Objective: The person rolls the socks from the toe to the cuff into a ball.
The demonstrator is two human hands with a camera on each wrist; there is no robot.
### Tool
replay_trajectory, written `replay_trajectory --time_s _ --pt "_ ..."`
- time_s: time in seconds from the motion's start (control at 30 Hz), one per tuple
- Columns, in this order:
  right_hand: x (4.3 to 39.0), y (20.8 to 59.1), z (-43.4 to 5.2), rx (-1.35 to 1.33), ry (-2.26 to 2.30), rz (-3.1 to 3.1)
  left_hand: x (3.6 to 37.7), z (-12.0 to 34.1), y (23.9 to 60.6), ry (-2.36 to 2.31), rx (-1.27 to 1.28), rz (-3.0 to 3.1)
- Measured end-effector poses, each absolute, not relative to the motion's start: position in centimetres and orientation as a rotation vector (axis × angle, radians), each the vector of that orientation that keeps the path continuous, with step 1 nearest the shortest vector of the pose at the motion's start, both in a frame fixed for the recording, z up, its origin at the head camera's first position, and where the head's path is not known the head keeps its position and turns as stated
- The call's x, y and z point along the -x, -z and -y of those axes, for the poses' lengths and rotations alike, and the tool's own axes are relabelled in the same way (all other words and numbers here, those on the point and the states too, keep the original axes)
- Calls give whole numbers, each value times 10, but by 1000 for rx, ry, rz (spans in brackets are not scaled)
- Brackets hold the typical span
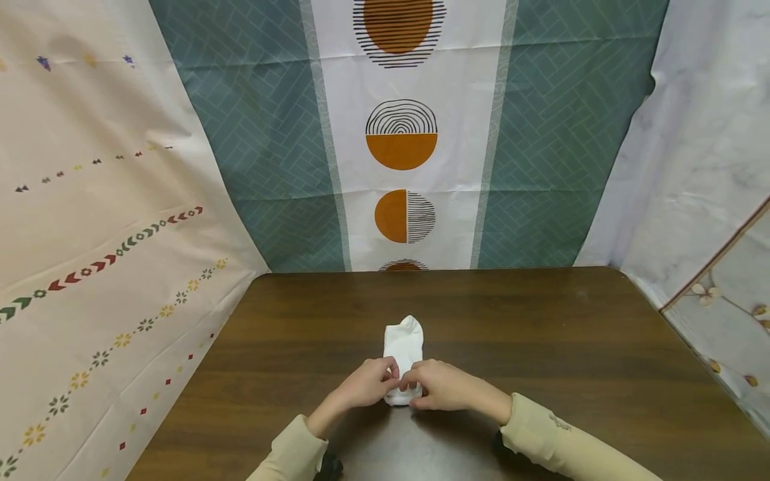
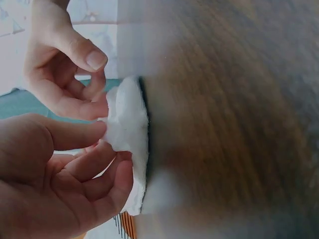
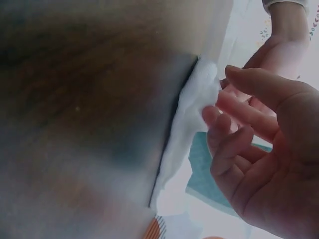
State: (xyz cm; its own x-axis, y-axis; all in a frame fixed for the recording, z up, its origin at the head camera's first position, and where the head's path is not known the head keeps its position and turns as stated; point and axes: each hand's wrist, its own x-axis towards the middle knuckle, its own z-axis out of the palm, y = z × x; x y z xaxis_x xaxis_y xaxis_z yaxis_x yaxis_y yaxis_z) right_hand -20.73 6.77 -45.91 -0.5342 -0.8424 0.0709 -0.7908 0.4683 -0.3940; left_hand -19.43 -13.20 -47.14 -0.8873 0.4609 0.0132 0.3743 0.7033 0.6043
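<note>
White sock (image 1: pixel 403 347) in both hands' pinch

The brown table (image 1: pixel 541 347) offers bare wood across the whole right half of the head view and across the left part of its lower half, so a hand could pass on either side. The only thing lying on it is the white sock (image 1: pixel 404 347), low in the centre, with the left hand (image 1: pixel 361 386) and right hand (image 1: pixel 442 387) meeting at its near end. Patterned cloth (image 1: pixel 403 167) hangs close behind the far edge, and more cloth closes the left and right edges.
</note>
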Motion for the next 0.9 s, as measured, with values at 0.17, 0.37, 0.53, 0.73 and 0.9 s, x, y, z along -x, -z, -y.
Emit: replay_trajectory --time_s 0.17,0.37,0.53,0.73,0.9 --pt "207 464 -64 1435 537 -2561 193 130 473 -952 -645 -2780" --pt "207 463 -64 1437 543 -2556 194 128 472 -1003 -577 -2784" --pt "208 461 -65 1420 514 -2597 198 132 471 -1049 -512 -2737" --pt "211 463 -64 1404 531 -2580 202 135 471 -1058 -485 -2721" --pt "210 466 -61 1421 508 -2574 202 134 470 -1001 -572 -2714"
